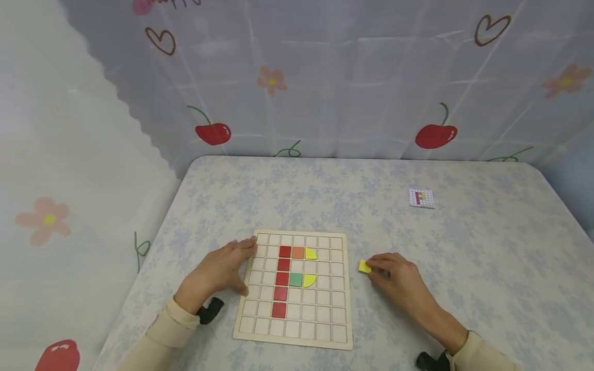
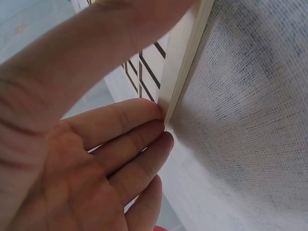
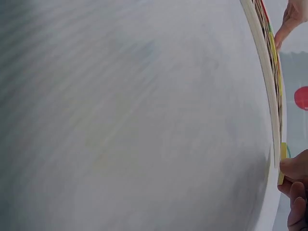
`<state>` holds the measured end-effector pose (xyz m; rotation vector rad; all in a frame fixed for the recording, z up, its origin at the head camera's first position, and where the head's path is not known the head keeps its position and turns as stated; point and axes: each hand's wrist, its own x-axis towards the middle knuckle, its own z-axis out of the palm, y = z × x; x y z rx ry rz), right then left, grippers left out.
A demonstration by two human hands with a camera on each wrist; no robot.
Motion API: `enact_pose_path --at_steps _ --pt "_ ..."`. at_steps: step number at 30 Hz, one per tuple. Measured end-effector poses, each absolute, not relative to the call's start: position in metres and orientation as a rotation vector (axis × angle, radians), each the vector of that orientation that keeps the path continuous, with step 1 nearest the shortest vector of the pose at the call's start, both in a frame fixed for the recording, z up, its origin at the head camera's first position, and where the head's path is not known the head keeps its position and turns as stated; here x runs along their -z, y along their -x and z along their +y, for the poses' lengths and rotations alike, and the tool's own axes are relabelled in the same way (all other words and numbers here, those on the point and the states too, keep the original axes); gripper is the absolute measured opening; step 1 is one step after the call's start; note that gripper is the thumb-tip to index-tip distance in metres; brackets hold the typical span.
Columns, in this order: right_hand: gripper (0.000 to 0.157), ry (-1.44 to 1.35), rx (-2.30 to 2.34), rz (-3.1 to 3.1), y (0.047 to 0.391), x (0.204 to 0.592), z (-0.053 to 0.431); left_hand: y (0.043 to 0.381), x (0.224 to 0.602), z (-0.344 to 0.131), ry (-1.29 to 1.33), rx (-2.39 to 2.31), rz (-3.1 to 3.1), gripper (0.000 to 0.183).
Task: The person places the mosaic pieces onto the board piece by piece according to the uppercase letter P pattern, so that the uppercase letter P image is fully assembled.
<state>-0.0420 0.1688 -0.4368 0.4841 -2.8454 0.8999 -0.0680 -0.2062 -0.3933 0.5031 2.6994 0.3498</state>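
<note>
A wooden grid board point(image 1: 291, 340) lies flat on the table. Down one of its columns run several red square tiles point(image 1: 281, 279). An orange tile point(image 1: 298, 253) and a yellow quarter-circle tile point(image 1: 310, 253) sit at the upper row. Lower down are a green tile point(image 1: 295, 280) and another yellow quarter-circle tile point(image 1: 309, 280). My left hand point(image 1: 218, 270) rests against the board's left edge, its fingers point(image 2: 132, 144) fairly straight and the thumb apart. Just right of the board, my right hand point(image 1: 403, 283) pinches a yellow square tile point(image 1: 364, 266) between thumb and fingers.
A small pattern card point(image 1: 421, 198) with a coloured grid lies at the back right of the table point(image 1: 352, 196). Behind the table hangs a curtain point(image 1: 334, 77) printed with cherries and flowers. Black wrist mounts point(image 1: 211, 310) show beside the sleeves.
</note>
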Motion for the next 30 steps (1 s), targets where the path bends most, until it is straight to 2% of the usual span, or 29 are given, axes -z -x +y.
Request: enact_pose_path --at_steps 15,30 --pt "0.023 -0.846 -1.042 -2.768 0.053 0.431 0.101 0.064 0.393 -0.2 -0.516 -0.372 2.697 0.099" --pt "0.013 -1.076 -0.877 -2.712 0.055 0.433 0.094 0.063 0.393 -0.195 -0.551 -0.349 2.706 0.101"
